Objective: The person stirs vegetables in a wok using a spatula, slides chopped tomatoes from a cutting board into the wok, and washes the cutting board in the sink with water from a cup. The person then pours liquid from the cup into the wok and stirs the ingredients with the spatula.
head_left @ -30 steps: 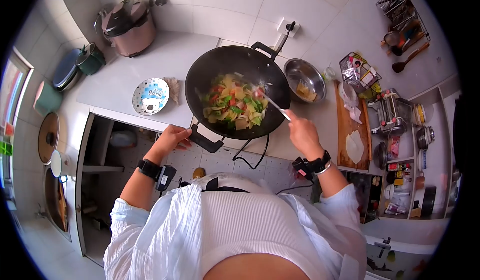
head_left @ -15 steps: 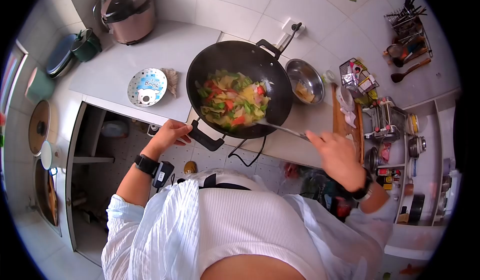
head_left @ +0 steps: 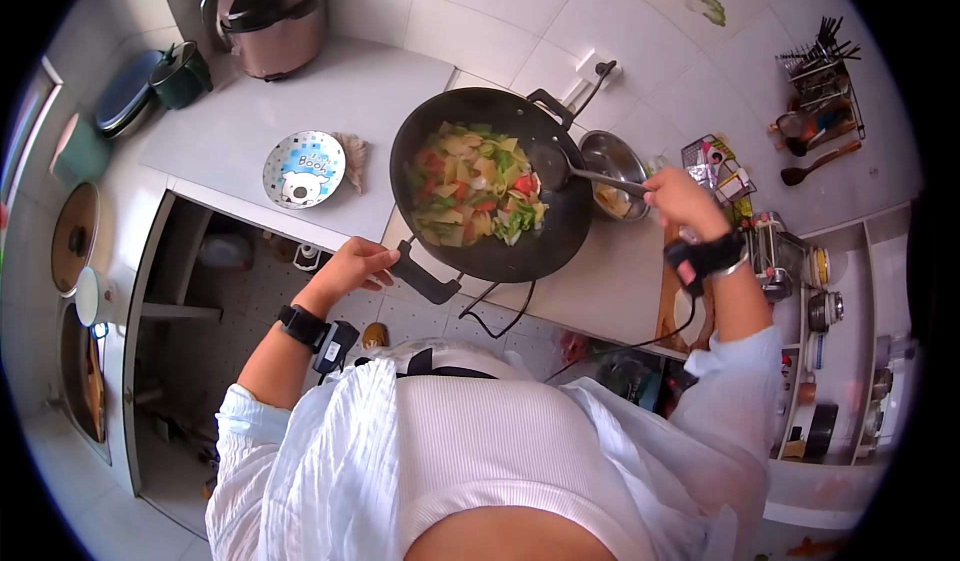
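Observation:
A black wok holds sliced yellow, red and green vegetables. My left hand pinches the end of the wok's near handle. My right hand is closed round the handle of a metal spatula, whose head lies inside the wok at its right side, right of the vegetables. Behind the spatula handle, a steel bowl with some pale slices in it stands beside the wok. Left of the wok sits a plate with a dog picture.
A rice cooker stands at the back left, with a green pot near it. The cutting board lies partly under my right forearm. Shelves with jars and pans are at the right, and a power cable hangs near my right wrist.
The spatula has moved from the wok's near edge up to its right side, with my right hand farther forward. The vegetables have shifted. My left hand stays at the wok handle.

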### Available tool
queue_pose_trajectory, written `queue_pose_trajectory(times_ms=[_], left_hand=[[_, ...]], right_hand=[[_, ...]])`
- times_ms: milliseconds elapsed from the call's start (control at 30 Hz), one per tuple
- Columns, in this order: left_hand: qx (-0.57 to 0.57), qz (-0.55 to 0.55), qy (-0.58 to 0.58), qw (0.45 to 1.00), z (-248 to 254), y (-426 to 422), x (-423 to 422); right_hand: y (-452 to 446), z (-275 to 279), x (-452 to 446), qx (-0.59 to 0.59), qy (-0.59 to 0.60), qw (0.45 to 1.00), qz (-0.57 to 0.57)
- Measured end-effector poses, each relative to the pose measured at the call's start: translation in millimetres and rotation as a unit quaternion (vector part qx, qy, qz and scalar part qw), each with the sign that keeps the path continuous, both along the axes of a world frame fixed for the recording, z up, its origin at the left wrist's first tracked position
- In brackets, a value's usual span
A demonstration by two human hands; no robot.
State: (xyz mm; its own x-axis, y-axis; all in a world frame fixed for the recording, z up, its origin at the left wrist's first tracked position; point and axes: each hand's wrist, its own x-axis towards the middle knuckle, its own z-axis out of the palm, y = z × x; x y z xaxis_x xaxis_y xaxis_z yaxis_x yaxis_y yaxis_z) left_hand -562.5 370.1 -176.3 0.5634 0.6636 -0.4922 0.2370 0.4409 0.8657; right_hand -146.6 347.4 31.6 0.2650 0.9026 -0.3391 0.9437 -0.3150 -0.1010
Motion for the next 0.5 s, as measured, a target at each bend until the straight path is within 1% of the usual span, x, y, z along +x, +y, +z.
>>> queue_pose_trajectory(times_ms=[33, 67, 100, 167, 233, 267, 300, 333, 367, 400, 433, 467, 500], left_hand=[[0.011, -0.006, 0.004, 1.000, 2, 0, 1], [0.021, -0.013, 0.008, 1.000, 3, 0, 0], [0.022, -0.011, 0.008, 1.000, 3, 0, 0], [0.023, -0.017, 0.003, 1.000, 0, 3, 1], [0.018, -0.018, -0.003, 1.000, -4, 4, 1], [0.011, -0.020, -0.005, 1.000, -5, 4, 0], [0.012, -0.018, -0.006, 1.000, -4, 4, 0], [0.009, -0.019, -0.009, 1.000, -3, 3, 0], [0.005, -0.021, -0.011, 1.000, -1, 3, 0], [0.005, -0.023, -0.009, 1.000, -1, 4, 0], [0.004, -0.026, -0.003, 1.000, -2, 4, 0], [0.002, -0.030, 0.004, 1.000, -2, 4, 0], [-0.001, -0.033, 0.006, 0.999, -2, 4, 0]], right_hand=[[19, 3, 12, -0.067, 0.066, 0.994, -0.057], [31, 2, 30, -0.134, 0.131, 0.976, -0.113], [39, -13, 45, -0.133, 0.131, 0.976, -0.111], [49, -55, 71, -0.138, 0.289, 0.944, -0.077], [42, -86, 56, -0.130, 0.381, 0.913, -0.066], [33, -87, 27, -0.095, 0.365, 0.916, -0.137], [22, -86, 10, -0.074, 0.351, 0.925, -0.125], [17, -104, 7, -0.010, 0.345, 0.937, -0.050], [4, -110, 12, 0.065, 0.278, 0.957, 0.049], [-13, -94, -7, 0.139, 0.206, 0.958, 0.145], [-26, -79, -19, 0.162, 0.107, 0.962, 0.194], [-37, -61, -31, 0.181, 0.007, 0.953, 0.241], [-48, -36, -49, 0.172, -0.048, 0.953, 0.245]])
